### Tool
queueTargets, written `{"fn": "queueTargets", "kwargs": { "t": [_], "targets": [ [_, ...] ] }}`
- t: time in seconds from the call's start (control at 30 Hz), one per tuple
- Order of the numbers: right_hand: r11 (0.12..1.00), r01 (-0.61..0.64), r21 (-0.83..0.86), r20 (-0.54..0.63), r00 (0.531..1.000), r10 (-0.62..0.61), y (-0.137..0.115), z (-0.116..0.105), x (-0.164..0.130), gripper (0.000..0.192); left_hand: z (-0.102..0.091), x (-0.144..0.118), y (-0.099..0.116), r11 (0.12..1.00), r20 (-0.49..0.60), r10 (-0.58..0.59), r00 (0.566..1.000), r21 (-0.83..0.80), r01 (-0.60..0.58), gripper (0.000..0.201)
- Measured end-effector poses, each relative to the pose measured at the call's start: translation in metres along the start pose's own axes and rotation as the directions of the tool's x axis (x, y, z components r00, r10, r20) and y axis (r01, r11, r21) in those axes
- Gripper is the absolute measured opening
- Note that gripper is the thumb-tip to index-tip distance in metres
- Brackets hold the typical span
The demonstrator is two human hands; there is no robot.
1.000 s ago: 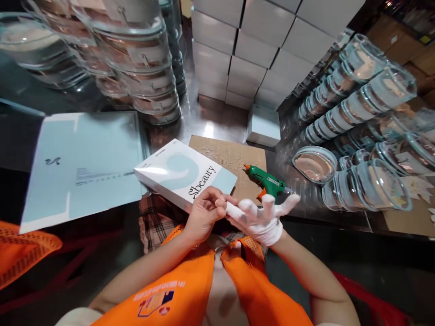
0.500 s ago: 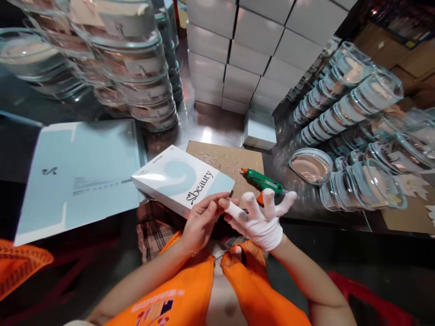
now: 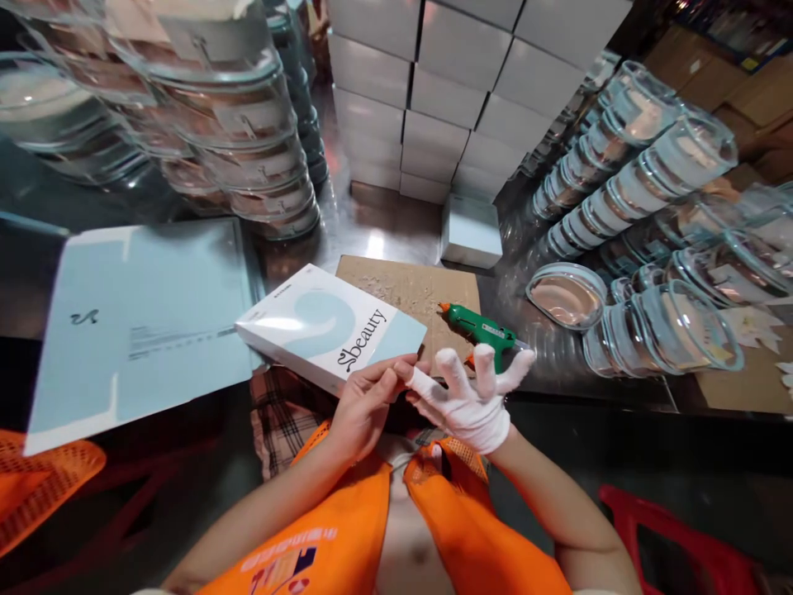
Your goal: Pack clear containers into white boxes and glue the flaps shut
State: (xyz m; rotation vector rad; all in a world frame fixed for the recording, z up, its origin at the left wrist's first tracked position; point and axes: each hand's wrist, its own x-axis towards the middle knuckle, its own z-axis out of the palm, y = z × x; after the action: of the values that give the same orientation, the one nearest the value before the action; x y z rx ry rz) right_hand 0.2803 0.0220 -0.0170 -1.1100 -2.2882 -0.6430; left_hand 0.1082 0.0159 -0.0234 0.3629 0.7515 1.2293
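White glove (image 3: 474, 409), left hand (image 3: 363, 405) pinching fingertip

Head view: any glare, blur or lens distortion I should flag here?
Head view: strong wide-angle bending of the white box stack and glass dishes; a glare spot on the metal table; the hands, left and gloved right, and the Sbeauty box are sharp.

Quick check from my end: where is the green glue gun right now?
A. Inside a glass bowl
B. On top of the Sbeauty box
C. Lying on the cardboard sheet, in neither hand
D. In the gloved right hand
C: the green glue gun lies on the cardboard sheet beyond the gloved right hand, whose fingertip the bare left hand pinches.
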Motion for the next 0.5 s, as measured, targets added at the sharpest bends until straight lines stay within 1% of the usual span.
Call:
{"fn": "queueTargets", "kwargs": {
  "t": [0.07,0.13,0.17,0.23,0.3,0.37,0.43,0.5],
  "targets": [
    [0.982,-0.106,0.159,0.135,0.987,0.084,-0.001,0.002,-0.006,0.042,0.001,0.0,0.0,1.0,0.005,-0.01,1.0,-0.017,0.01,0.049],
    [0.923,-0.232,0.306,0.296,0.945,0.139,-0.002,0.003,-0.01,0.038,0.001,0.001,0.001,0.999,0.008,-0.028,1.0,-0.042,0.028,0.051],
    [0.895,-0.275,0.35,0.349,0.925,0.148,-0.002,0.004,-0.011,0.037,0.002,0.002,0.0,0.998,0.006,-0.04,0.999,-0.054,0.04,0.052],
    [0.873,-0.3,0.385,0.385,0.912,0.143,-0.001,0.004,-0.013,0.038,0.002,0.002,0.0,0.995,-0.004,-0.061,0.998,-0.076,0.061,0.051],
    [0.889,-0.262,0.377,0.356,0.927,0.122,-0.001,0.003,-0.013,0.043,0.001,0.003,0.0,0.993,-0.011,-0.075,0.997,-0.088,0.073,0.05],
    [0.929,-0.185,0.322,0.269,0.958,0.097,-0.001,0.002,-0.011,0.049,0.0,0.003,-0.001,0.993,-0.007,-0.077,0.997,-0.095,0.076,0.05],
    [0.978,-0.08,0.191,0.118,0.991,0.058,-0.002,-0.002,-0.008,0.049,0.0,0.002,-0.001,0.992,0.012,-0.065,0.998,-0.106,0.066,0.05],
    [1.0,0.016,0.001,-0.007,1.0,-0.016,-0.003,-0.006,-0.001,0.043,0.0,0.001,-0.001,0.99,0.044,-0.041,0.998,-0.13,0.047,0.052]
  ]
}}
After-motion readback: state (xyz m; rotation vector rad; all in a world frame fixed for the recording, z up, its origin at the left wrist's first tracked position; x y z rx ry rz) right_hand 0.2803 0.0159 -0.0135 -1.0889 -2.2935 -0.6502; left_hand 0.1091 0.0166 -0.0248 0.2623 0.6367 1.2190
